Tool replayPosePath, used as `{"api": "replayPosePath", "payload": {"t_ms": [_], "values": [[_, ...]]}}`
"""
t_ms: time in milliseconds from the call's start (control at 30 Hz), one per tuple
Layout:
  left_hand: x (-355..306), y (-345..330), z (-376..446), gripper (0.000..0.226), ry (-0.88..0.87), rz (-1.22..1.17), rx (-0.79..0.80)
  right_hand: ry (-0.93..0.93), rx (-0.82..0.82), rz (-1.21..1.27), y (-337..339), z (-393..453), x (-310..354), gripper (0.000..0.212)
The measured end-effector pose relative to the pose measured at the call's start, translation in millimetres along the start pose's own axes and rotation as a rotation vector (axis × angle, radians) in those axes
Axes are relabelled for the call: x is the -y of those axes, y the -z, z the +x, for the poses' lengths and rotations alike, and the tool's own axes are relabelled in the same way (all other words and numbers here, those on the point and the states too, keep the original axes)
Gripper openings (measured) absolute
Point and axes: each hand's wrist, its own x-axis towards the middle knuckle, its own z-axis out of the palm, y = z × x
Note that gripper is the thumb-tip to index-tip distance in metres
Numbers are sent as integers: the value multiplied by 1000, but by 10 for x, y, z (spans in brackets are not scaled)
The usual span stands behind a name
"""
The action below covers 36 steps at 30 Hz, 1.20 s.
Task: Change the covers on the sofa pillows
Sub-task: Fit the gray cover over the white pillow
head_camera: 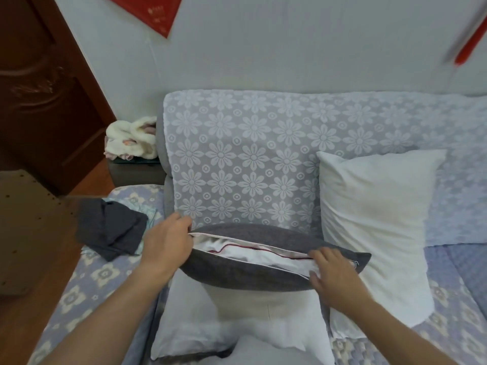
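In the middle of the frame I had a gray pillow cover [250, 275] with a white pillow [263, 259] showing through its open side. My left hand [168, 243] pinched the cover's left end. My right hand [332, 275] pressed flat on the right end, fingers straight. It lay on a bare pillow [224, 325] on the sofa [237, 154]. Another bare pillow [374, 219] leaned at the right. A dark cloth [110, 227] lay at the left.

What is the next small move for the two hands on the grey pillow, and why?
Probably draw the zipper closed. The grey cover gapes along its whole opening, with the white insert showing inside. The left hand holds one end, and the right hand presses near the zipper pull.
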Motion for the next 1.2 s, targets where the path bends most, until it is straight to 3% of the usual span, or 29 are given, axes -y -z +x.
{"api": "replayPosePath", "payload": {"t_ms": [100,167,267,400,567,667,800,900,967,1000,1067,1100,1200], "values": [[-30,23,6,24,-67,-12,-29,-190,89,-42,-98,-23,-178,53],[50,-43,-27,24,-83,-25,-8,-305,102,-89,-14,2,-307,52],[135,-191,-115,21,-55,-13,63,-201,150,-206,59,48,-343,50],[223,-312,-236,18,64,-108,53,-223,262,-289,-107,72,-353,47],[395,-376,-458,9,134,-22,-42,-286,143,-147,74,82,-321,29],[351,-320,-446,24,170,-27,-47,-337,-47,-87,412,280,-162,17],[284,303,75,21,344,-145,-156,-325,-446,170,1225,664,168,17],[336,857,171,18,260,-286,-348,-379,-700,331,1847,587,274,31],[332,869,130,17,223,-272,-436,-449,-783,315,1839,565,312,35],[306,783,148,17,213,-196,-344,-416,-702,237,1752,601,361,37],[286,536,160,19,310,-101,-9,-300,-346,125,1458,651,422,43],[250,480,197,20,299,-104,62,-285,-295,136,1378,660,385,44],[202,517,181,23,234,-155,-119,-382,-437,239,1435,565,229,40]]}}
